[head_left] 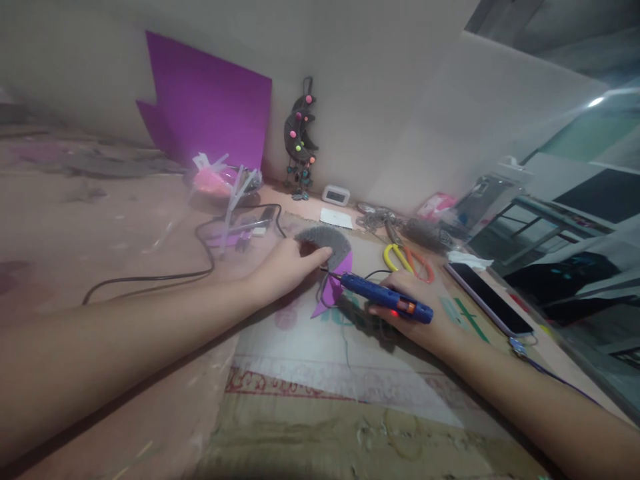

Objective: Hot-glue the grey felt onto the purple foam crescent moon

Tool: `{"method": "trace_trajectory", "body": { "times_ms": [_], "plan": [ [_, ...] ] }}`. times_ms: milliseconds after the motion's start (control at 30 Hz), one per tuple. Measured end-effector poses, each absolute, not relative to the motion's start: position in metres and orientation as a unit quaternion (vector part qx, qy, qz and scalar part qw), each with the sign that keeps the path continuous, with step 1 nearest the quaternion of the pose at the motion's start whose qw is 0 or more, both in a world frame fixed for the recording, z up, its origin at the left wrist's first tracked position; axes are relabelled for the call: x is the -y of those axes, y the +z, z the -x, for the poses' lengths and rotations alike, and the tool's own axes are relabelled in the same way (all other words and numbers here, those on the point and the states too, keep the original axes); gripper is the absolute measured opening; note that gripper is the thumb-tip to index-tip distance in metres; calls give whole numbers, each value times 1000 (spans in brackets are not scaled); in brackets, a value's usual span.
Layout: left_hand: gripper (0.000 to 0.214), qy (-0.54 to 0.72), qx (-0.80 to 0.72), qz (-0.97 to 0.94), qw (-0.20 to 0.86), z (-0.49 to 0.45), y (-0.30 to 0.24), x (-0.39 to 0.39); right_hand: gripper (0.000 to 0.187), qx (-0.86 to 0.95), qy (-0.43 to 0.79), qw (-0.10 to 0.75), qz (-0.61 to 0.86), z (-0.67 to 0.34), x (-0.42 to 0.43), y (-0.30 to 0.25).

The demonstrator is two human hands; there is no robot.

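My right hand (415,320) is closed around a blue glue gun (385,298), whose tip points left at a purple paper piece (330,285). A grey fan-shaped piece (330,241) lies against the purple piece. My left hand (287,267) rests on the grey piece, with its fingers pressing its near edge. All of it lies on a flattened cardboard sheet (320,373).
Yellow and orange scissors (407,260) lie behind the glue gun. A phone (487,298) is at the right, and a black cable (200,257) curves at the left. A purple sheet (210,100) and a dark moon ornament (300,133) lean on the wall.
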State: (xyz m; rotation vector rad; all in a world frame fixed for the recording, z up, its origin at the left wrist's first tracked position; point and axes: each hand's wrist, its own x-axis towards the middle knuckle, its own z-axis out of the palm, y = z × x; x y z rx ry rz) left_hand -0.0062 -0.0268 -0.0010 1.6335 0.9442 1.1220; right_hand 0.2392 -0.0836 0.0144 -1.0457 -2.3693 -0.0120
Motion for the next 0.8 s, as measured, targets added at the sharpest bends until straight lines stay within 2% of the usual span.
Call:
{"method": "trace_trajectory", "body": {
  "times_ms": [233,800],
  "plan": [
    [27,423,-404,-673,452,9,1,29,25,879,-10,272,391,-240,84,14],
    [24,433,-392,-681,442,8,-1,27,25,874,-19,259,412,-241,84,13]
  ]
}}
